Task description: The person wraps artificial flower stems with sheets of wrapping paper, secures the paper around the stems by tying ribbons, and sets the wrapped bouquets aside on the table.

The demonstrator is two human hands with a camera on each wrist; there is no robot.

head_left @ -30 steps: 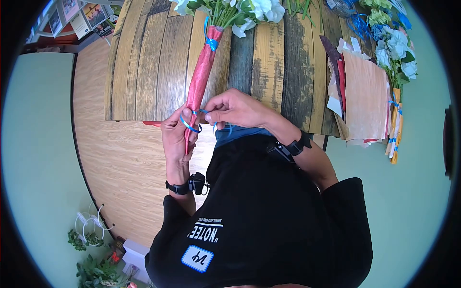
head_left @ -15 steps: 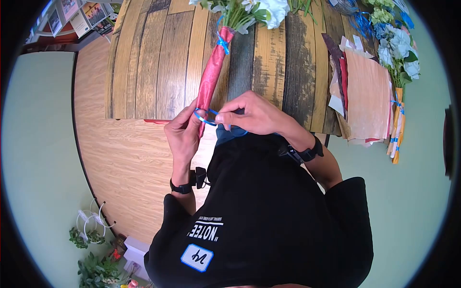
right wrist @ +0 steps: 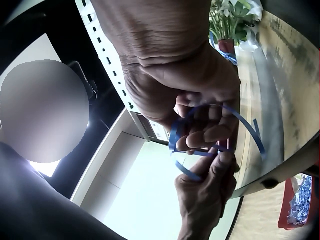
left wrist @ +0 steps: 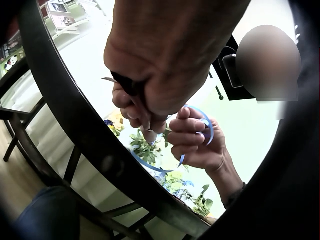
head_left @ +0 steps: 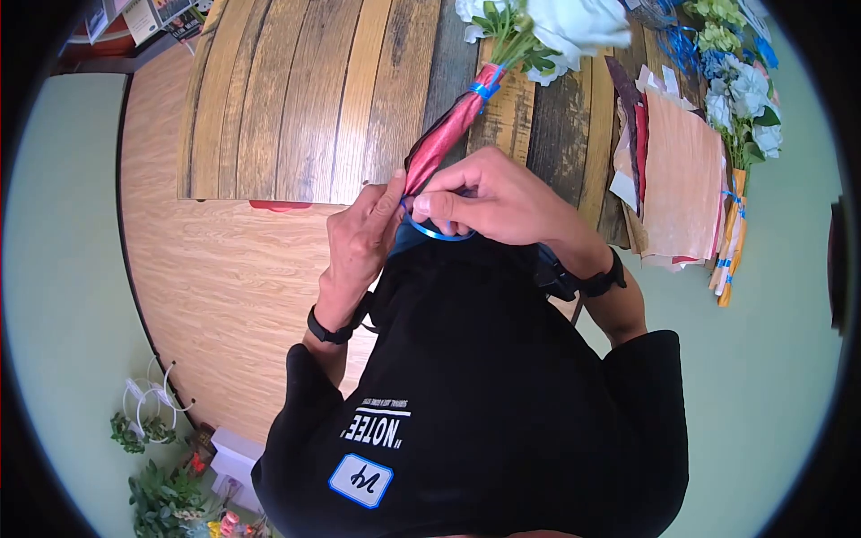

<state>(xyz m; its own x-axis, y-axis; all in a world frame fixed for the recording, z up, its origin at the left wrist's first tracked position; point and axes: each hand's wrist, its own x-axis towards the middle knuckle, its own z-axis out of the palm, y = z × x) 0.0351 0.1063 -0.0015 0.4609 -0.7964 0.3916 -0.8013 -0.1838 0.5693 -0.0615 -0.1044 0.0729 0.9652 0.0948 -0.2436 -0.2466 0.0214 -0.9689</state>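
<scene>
A bouquet of white flowers (head_left: 574,27) has its stems rolled in dark-edged red wrapping paper (head_left: 446,139). Near the blooms, a blue ribbon tie (head_left: 484,90) circles the wrap. My left hand (head_left: 359,229) grips the wrap's narrow lower end at the table's front edge, thumb lying along it. Close beside it, my right hand (head_left: 502,202) pinches a second blue ribbon (head_left: 437,233), which loops below the fingers. In the right wrist view, that curled ribbon (right wrist: 247,127) passes around the right fingers and across to the left thumb. The wrap's bottom tip is hidden by the hands in the head view.
On the right of the wooden table (head_left: 296,108) lies a stack of wrapping paper (head_left: 686,179). Beyond it is another bouquet in yellow-orange wrap (head_left: 735,233), with blue ribbon (head_left: 679,49) behind. A red bin (right wrist: 285,215) of blue shreds sits below the table.
The bouquet has swung to the right and tilted more, with both hands shifting right. The left hand has turned with its back upward, and the right hand has come closer to it.
</scene>
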